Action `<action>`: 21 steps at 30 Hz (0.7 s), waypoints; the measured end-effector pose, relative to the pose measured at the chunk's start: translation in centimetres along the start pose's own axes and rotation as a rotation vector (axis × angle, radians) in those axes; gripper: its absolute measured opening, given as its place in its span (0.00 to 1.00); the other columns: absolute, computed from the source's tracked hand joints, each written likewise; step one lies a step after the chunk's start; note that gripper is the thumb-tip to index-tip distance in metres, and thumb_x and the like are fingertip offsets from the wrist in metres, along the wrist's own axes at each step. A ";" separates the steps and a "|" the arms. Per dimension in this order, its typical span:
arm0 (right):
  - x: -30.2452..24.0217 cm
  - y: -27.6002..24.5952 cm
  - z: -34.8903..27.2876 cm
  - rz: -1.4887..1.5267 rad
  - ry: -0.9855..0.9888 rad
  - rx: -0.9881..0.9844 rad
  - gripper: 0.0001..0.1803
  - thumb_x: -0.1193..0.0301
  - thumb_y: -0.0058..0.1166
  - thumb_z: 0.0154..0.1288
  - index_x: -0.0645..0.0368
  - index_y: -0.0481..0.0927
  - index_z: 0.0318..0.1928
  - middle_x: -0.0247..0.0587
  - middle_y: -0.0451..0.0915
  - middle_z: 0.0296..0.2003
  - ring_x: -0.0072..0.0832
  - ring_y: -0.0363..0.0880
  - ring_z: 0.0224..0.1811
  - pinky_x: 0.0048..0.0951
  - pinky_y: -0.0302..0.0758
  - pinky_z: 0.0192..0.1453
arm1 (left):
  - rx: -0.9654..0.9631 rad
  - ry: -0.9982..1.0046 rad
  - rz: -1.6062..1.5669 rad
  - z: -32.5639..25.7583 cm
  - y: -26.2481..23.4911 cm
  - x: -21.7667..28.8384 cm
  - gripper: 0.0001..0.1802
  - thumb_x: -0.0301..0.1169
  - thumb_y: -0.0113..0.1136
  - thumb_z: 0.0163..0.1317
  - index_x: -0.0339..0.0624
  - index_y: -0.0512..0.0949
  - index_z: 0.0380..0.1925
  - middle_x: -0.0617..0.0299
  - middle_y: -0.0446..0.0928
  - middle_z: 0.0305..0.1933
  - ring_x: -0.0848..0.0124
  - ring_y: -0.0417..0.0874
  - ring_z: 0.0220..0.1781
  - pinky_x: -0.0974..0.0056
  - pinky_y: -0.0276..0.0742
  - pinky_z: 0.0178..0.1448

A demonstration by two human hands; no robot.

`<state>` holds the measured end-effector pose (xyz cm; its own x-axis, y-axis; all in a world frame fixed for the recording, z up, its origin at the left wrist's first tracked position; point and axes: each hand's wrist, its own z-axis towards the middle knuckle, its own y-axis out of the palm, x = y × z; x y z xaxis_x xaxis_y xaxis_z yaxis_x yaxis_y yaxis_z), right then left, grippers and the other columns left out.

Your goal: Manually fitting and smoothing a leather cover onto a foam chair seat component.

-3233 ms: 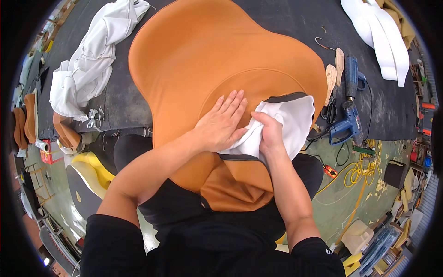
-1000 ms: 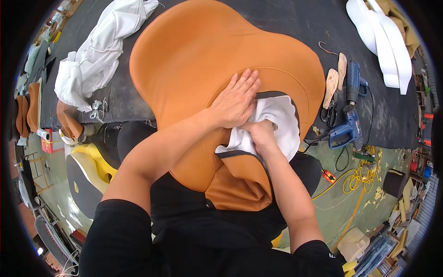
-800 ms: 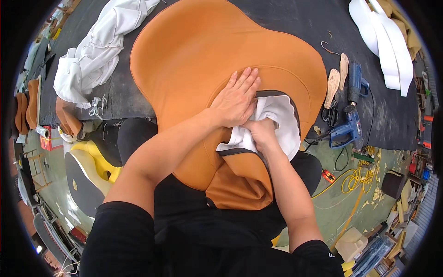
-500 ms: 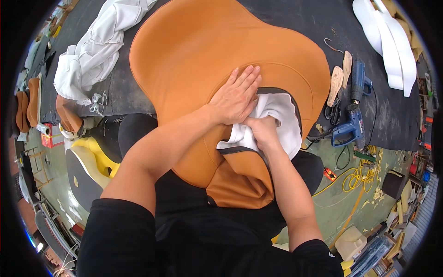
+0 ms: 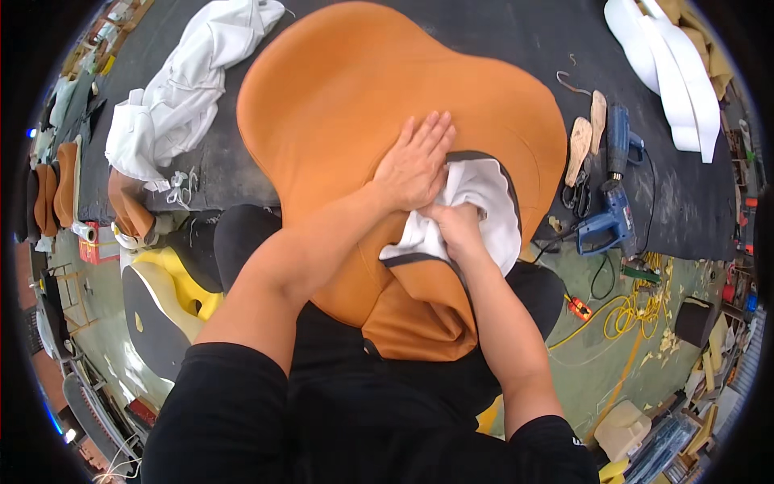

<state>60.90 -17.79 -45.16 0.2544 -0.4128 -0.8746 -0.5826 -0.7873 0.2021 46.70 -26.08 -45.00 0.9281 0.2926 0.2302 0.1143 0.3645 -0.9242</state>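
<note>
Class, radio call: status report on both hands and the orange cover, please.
Left hand flat on orange cover. Right hand gripping white lining at cover's edge. Blue power tool lies apart on the dark bench; nothing in the way.

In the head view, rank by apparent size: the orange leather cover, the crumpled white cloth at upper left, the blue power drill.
1. orange leather cover
2. crumpled white cloth
3. blue power drill

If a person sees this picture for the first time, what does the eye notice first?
First, the big orange leather cover on the dark table at the centre. On it the left hand lies flat, beside the right hand gripping white lining. A blue power tool lies at the right.
</note>
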 end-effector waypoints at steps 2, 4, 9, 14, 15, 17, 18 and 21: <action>-1.1 0.7 -1.1 0.033 -0.032 0.033 0.27 0.85 0.67 0.55 0.74 0.79 0.58 0.47 0.86 0.52 0.36 0.87 0.48 0.34 0.83 0.55 | -0.031 -0.029 -0.053 -0.5 0.0 0.3 0.36 0.43 0.49 0.75 0.30 0.63 0.77 0.41 0.53 0.86 0.46 0.51 0.88 0.36 0.46 0.86; -1.0 -0.4 -0.7 0.183 0.111 0.040 0.28 0.84 0.66 0.56 0.72 0.79 0.59 0.46 0.86 0.52 0.37 0.88 0.50 0.38 0.85 0.53 | -0.062 -0.043 -0.127 -1.4 -0.4 0.8 0.36 0.44 0.48 0.77 0.31 0.62 0.77 0.41 0.53 0.86 0.46 0.51 0.88 0.37 0.47 0.87; -1.4 -1.1 -0.2 0.500 0.202 0.140 0.08 0.81 0.59 0.62 0.63 0.82 0.42 0.42 0.85 0.37 0.38 0.86 0.38 0.38 0.84 0.47 | -0.407 -0.072 -0.203 -6.8 -5.2 2.0 0.37 0.36 0.46 0.77 0.33 0.53 0.82 0.45 0.48 0.88 0.48 0.47 0.90 0.43 0.45 0.89; -2.2 -0.4 2.1 0.726 0.243 0.127 0.08 0.73 0.64 0.68 0.62 0.83 0.45 0.39 0.86 0.38 0.35 0.87 0.41 0.37 0.84 0.50 | -0.436 -0.146 -0.119 -8.6 -5.7 4.5 0.43 0.33 0.50 0.70 0.33 0.50 0.83 0.46 0.47 0.89 0.49 0.46 0.90 0.42 0.45 0.89; -2.3 0.1 2.3 0.720 0.210 0.137 0.09 0.72 0.65 0.69 0.62 0.83 0.46 0.39 0.86 0.39 0.34 0.87 0.41 0.37 0.84 0.49 | -0.467 -0.216 -0.100 -8.8 -5.9 5.6 0.46 0.31 0.53 0.67 0.33 0.49 0.83 0.45 0.45 0.89 0.48 0.44 0.90 0.42 0.43 0.89; -2.4 0.7 2.4 0.714 0.211 0.119 0.12 0.71 0.68 0.69 0.64 0.85 0.48 0.39 0.87 0.41 0.32 0.87 0.43 0.35 0.83 0.50 | -0.491 -0.330 -0.110 -9.8 -6.0 7.1 0.52 0.27 0.58 0.61 0.33 0.46 0.84 0.45 0.42 0.89 0.47 0.40 0.91 0.41 0.41 0.89; -2.3 1.3 2.3 0.602 0.184 0.134 0.13 0.71 0.69 0.69 0.65 0.85 0.50 0.39 0.87 0.43 0.30 0.86 0.44 0.34 0.83 0.50 | -0.495 -0.326 -0.106 -9.8 -6.2 7.0 0.52 0.27 0.58 0.61 0.33 0.46 0.84 0.45 0.42 0.89 0.47 0.40 0.91 0.41 0.41 0.89; -0.3 0.8 3.1 0.428 0.159 0.128 0.12 0.74 0.68 0.71 0.64 0.86 0.52 0.38 0.88 0.46 0.27 0.87 0.47 0.31 0.83 0.54 | -0.375 -0.430 -0.223 -9.7 -6.3 7.0 0.46 0.23 0.59 0.60 0.33 0.57 0.80 0.44 0.50 0.87 0.45 0.46 0.89 0.40 0.44 0.88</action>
<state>57.96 -16.85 -46.10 0.0803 -0.7606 -0.6442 -0.7489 -0.4725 0.4646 55.95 -34.92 -40.56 0.6500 0.6046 0.4604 0.4785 0.1451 -0.8660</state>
